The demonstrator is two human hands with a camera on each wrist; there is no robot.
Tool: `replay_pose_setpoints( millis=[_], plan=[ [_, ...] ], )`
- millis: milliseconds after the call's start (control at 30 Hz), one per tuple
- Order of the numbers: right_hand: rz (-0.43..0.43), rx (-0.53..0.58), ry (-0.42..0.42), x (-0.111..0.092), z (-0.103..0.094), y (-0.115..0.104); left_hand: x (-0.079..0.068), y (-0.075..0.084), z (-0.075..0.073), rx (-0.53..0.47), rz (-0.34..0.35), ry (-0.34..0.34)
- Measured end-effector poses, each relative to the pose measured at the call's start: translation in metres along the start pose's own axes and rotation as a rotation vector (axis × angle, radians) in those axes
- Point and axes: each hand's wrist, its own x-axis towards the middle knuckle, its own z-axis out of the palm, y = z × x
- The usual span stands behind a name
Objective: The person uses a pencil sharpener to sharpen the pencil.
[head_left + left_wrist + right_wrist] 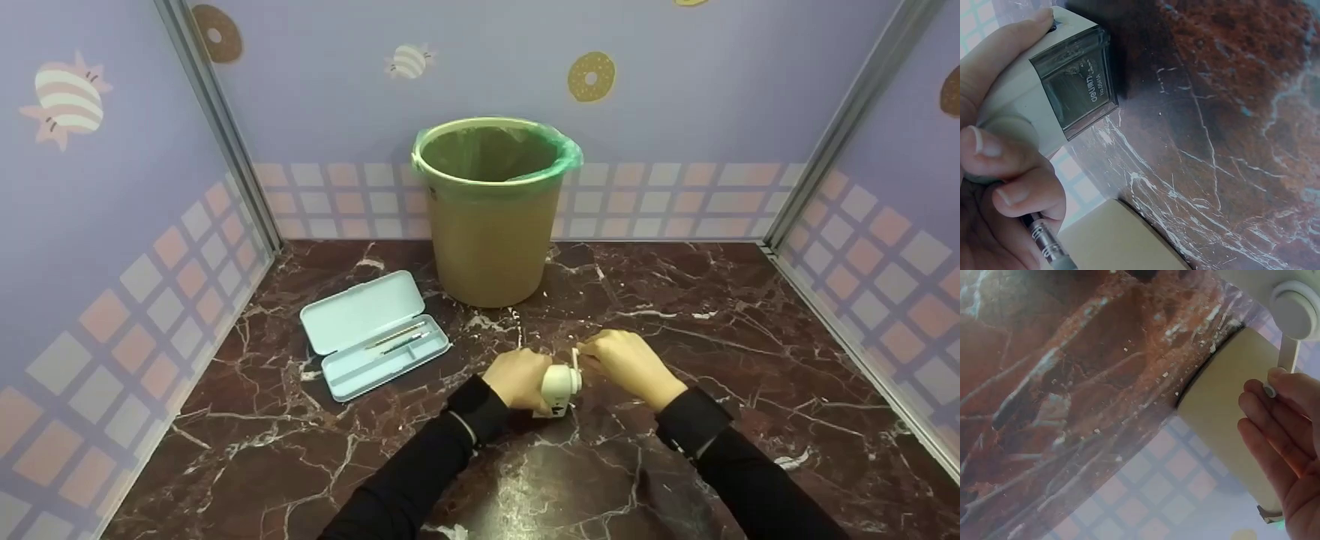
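Nearest, two black sleeves reach forward over a dark, veined worktop. The left hand is wrapped round a small white sharpener, right of centre in front of the person; the same hand's fingers curl about a pencil whose metal-banded end pokes out. Fingers hide its other end, so how far it sits in the sharpener cannot be told. The right hand pinches the tip of the crank, its other fingers loosely bent.

A loose left grip would likely let the sharpener twist as the crank is worked, or the pencil spin with it; pushing the pencil in crookedly could snap its lead. The clear drawer might slip out and spill if the sharpener were tipped.

Further off, to the left, an open pale-blue case holds two slim sticks, probably pencils. Pale crumbs dot the worktop near the tan bin behind, which has a green bag over its rim. Farthest is a lilac wall.
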Motion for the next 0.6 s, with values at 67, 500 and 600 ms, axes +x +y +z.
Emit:
replay_pose_setpoints(
  millis=[67, 500, 600],
  plan=[
    [-0.002, -0.003, -0.010, 0.000, 0.002, 0.000, 0.000, -0.001, 0.000, -0.003, -0.002, -0.005],
    [-0.015, 0.001, -0.071, -0.005, 0.022, -0.001, -0.001, -0.001, 0.001, 0.006, -0.003, 0.016],
    [-0.009, 0.014, -0.073, -0.011, 0.026, -0.002, 0.000, 0.000, 0.002, 0.010, -0.005, 0.030]
  ],
)
